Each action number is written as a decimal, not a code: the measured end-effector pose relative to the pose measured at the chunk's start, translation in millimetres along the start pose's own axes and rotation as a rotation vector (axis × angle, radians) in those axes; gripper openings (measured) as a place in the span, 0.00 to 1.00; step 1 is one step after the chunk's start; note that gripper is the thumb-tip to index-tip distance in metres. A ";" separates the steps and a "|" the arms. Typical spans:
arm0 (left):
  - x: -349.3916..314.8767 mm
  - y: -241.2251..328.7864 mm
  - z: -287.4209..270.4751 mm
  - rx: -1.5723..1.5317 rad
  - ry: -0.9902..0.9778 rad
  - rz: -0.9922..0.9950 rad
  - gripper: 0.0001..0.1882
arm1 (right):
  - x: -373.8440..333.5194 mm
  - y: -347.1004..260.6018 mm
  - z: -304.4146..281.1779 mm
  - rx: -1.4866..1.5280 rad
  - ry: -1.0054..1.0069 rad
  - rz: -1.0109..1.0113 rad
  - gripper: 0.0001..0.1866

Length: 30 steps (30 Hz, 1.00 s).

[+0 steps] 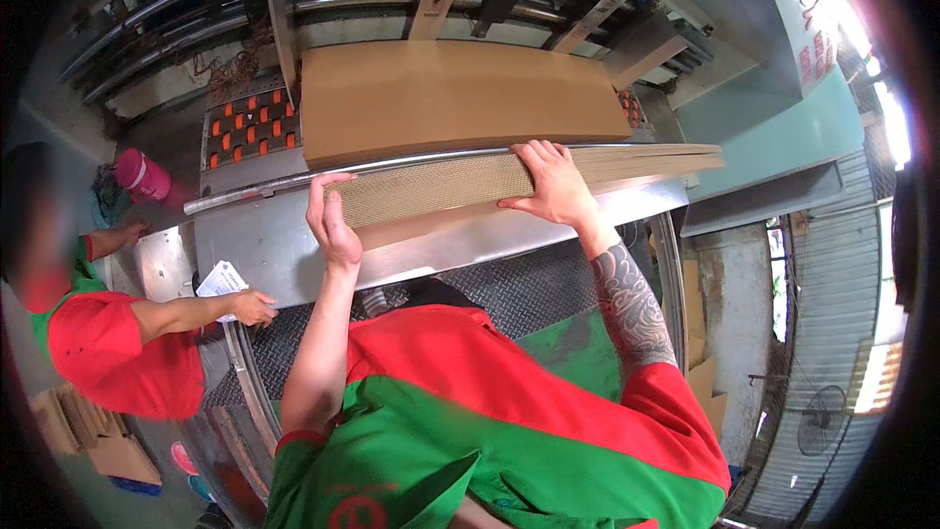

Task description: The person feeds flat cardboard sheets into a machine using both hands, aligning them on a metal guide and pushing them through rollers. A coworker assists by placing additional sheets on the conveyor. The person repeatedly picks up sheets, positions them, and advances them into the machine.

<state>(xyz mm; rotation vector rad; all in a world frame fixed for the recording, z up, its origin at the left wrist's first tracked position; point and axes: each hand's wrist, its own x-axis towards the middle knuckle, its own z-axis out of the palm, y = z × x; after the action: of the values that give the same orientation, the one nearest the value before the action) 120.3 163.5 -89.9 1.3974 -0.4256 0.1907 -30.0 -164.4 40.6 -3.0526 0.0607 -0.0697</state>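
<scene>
A stack of corrugated cardboard sheets [431, 188] stands on the metal ledge, its fluted edges facing me. My left hand [333, 223] grips the stack's left end, fingers around the corner and thumb against the front. Over the upper edge lie the fingers of my right hand [553, 183], with its thumb pressed on the fluted side. Beyond a metal bar [264, 185], a large brown cardboard pile [460, 93] lies flat in the machine. The underside of the held stack is hidden.
A co-worker in red and green [127, 343] stands at the left, one hand near the ledge [264, 260] beside a white paper [222, 280]. Orange rollers [252, 127] flank the pile. A pink bucket [143, 174] stands far left. Machine rails [392, 10] run across the back.
</scene>
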 end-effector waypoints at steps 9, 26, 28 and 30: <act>43.5 -17.3 -40.3 -0.318 0.048 -0.176 0.51 | -0.5 1.6 1.7 0.013 0.077 -0.035 0.47; 70.7 -44.4 -3.7 -0.453 -0.132 -0.334 0.48 | -1.1 3.5 4.1 0.001 0.075 0.012 0.43; 76.0 -46.1 -6.4 -0.411 -0.318 -0.416 0.48 | -0.6 3.7 4.6 -0.013 0.067 0.019 0.44; 79.5 -40.2 -13.2 -0.388 -0.174 -0.308 0.49 | -0.5 3.6 4.7 0.006 0.056 0.036 0.44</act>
<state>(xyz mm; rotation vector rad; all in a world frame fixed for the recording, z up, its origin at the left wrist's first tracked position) 210.0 160.0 -96.3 1.0814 -0.3620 -0.2561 -30.4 -167.6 35.6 -3.0420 0.1182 -0.1520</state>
